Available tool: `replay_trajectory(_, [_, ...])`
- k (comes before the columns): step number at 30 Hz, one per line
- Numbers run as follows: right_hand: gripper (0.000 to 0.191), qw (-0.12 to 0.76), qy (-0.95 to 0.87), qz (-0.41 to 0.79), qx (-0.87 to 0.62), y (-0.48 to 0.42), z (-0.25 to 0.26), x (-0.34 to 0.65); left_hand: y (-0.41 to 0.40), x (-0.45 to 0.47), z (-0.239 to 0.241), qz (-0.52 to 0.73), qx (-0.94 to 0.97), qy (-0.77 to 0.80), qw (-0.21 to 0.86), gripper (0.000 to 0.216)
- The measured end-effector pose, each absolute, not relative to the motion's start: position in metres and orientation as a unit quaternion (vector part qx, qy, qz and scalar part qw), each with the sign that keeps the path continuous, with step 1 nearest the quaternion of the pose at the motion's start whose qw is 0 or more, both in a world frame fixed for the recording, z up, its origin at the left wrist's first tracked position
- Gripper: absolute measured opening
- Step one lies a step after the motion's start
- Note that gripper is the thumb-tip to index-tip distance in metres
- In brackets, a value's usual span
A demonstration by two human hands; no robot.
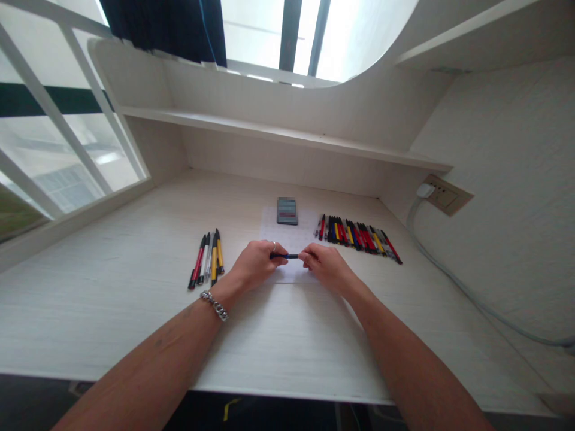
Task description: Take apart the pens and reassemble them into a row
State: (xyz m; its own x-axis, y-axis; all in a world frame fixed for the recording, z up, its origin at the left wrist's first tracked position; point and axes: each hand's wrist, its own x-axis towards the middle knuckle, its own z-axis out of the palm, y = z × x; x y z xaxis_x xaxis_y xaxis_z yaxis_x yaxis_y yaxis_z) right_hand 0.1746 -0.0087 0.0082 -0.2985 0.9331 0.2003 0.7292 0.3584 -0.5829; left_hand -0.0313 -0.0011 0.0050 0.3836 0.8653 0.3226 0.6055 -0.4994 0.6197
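Observation:
A blue pen (291, 256) with dark ends lies sideways between my two hands, just above a sheet of paper (294, 274). My left hand (257, 262), with a ring on one finger, is closed around its left part. At the other end, the fingertips of my right hand (327, 263) pinch the pen; its tip is hidden by them. To the left lie several red, clear and yellow pens (207, 258) in a small group. A long row of red, black, yellow, blue and clear pens (357, 233) sits beyond my right hand.
A small dark flat box or stack (287, 211) rests at the paper's far edge. White shelving (287, 135) runs along the back of the desk (135, 287). On the right wall, a socket (449, 194) has a grey cable (444, 275) plugged in, hanging down that side.

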Motion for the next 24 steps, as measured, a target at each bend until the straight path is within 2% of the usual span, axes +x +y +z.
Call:
replay_trajectory(5, [0.034,0.218,-0.784,0.177,-0.553,-0.008,0.008,0.174,-0.002,-0.032,0.005,0.303,0.811,0.474,0.157,0.017])
replay_trajectory(10, [0.036,0.219,-0.785,0.177,-0.553,-0.007,0.006,0.171,-0.002,-0.031,0.002,0.304,0.809,0.484,0.135,0.018])
replay_trajectory(20, [0.038,0.302,-0.743,0.169,-0.572,0.002,0.013,0.195,0.007,-0.041,0.008,0.361,0.767,0.481,0.223,0.028])
replay_trajectory(24, [0.026,0.291,-0.765,0.104,-0.565,-0.001,0.012,0.189,0.003,-0.038,0.008,0.360,0.770,0.476,0.225,0.024])
